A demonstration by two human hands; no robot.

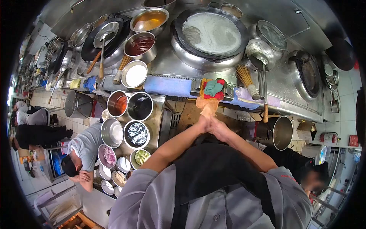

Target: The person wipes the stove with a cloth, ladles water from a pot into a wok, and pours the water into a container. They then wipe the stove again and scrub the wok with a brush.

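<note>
We stand at a steel kitchen worktop [171, 66] with both arms stretched forward, our left hand [204, 124] and right hand [220, 128] pressed together, fingers closed around the lower end of an orange cloth [206, 105] that hangs from the worktop's front edge. Which hand carries more of the grip we cannot tell, since the two overlap at the cloth. Just above it a bundle of red and green rags [213, 88] sits on the rail. Straight ahead a large wok [211, 33] holds pale, cloudy liquid. To its right a perforated ladle [260, 49] leans beside a bamboo brush [247, 80], with a dark empty wok [308, 74] further right. To the left stand bowls of amber oil [149, 20], dark red sauce [140, 45] and a white powder [135, 75]. Below these, round containers of seasonings and chopped ingredients [126, 133] crowd a side stand, where another person in grey [82, 152] bends close.
</note>
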